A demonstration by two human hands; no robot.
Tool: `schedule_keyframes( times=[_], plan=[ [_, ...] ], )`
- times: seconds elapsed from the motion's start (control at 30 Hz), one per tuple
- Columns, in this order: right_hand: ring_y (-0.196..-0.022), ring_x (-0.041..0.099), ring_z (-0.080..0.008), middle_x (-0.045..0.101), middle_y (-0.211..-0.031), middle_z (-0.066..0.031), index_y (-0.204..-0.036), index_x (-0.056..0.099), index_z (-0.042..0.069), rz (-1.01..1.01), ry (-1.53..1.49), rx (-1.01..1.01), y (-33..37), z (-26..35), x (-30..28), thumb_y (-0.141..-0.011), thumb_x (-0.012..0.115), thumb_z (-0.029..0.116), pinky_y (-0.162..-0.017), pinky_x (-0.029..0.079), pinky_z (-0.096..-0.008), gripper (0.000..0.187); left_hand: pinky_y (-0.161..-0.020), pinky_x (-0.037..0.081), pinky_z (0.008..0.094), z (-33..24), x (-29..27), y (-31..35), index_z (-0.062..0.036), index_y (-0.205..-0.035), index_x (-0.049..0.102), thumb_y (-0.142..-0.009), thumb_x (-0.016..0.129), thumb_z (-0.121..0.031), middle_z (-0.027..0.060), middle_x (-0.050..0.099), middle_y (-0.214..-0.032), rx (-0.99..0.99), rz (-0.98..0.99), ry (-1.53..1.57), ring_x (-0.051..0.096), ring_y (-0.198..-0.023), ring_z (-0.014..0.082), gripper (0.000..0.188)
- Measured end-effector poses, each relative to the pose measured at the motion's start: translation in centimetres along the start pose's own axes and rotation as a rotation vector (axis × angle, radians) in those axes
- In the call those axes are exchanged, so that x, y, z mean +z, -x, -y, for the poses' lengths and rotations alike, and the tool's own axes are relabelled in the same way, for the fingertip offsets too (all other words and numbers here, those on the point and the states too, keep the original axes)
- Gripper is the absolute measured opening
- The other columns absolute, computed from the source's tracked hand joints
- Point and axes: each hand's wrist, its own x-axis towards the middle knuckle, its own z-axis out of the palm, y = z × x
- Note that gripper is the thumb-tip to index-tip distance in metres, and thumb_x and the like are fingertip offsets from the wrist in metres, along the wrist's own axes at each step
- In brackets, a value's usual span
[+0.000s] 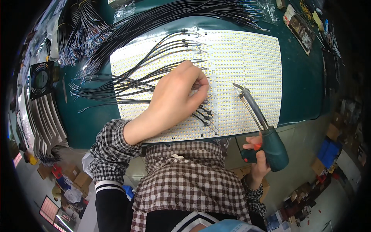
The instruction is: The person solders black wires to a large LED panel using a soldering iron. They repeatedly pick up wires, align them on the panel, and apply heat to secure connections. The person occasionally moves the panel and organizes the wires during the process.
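A white LED board (255, 58) with rows of small yellowish chips lies on the green table. Black cables (133, 86) run across its left half, their thin stripped ends reaching the middle strip of the board. My left hand (176, 89) is over that strip, thumb and fingertips pinched around a cable end that is mostly hidden by the fingers. My right hand (258, 156) grips the handle of a dark green soldering gun (276, 149) at the board's near right edge. Its metal tip points up and left, over the board, apart from my left hand.
More black cables (166, 15) lie in a long bundle along the back, with tied bundles (79, 33) at the far left. A small black fan (41, 79) and a stack of strips (46, 120) sit at the left. A stained flat box (299, 29) lies at the back right.
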Motion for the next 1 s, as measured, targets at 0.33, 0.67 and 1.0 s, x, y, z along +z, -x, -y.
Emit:
schedule_keyframes(
  times=[0.33,0.67,1.0],
  plan=[
    [-0.081,0.068,-0.0269,0.063,-0.101,-0.0196,-0.126,0.045,-0.014,-0.01,0.012,0.069,0.1,0.2,0.0,-0.09,0.06,0.036,-0.077,0.055,-0.0368,0.064,-0.06,0.046,0.0319,-0.1,-0.6,-0.5,-0.001,-0.086,0.061,-0.082,0.067,-0.009,0.0096,0.06,-0.08,-0.017,0.067,-0.114,0.057,-0.066,0.0209,0.011],
    [-0.082,0.068,-0.027,0.063,-0.101,-0.0192,-0.124,0.048,-0.014,-0.014,0.025,0.061,-0.1,0.5,0.5,-0.09,0.06,0.038,-0.07,0.057,-0.0339,0.063,-0.067,0.048,0.0426,-0.3,-0.5,-0.5,-0.0003,-0.081,0.06,-0.081,0.061,-0.007,0.0156,0.061,-0.08,-0.012,0.061,-0.132,0.061,-0.075,0.0332,0.007],
    [-0.083,0.067,-0.0272,0.062,-0.1,-0.0201,-0.124,0.048,-0.014,-0.026,0.015,0.057,0.1,0.3,0.5,-0.09,0.06,0.037,-0.066,0.059,-0.0314,0.062,-0.063,0.049,0.0365,0.8,-0.4,-0.2,-0.0036,-0.082,0.065,-0.08,0.066,-0.01,0.0103,0.062,-0.079,0.062,-0.006,-0.057,0.063,-0.071,0.0263,0.006]
  ],
)
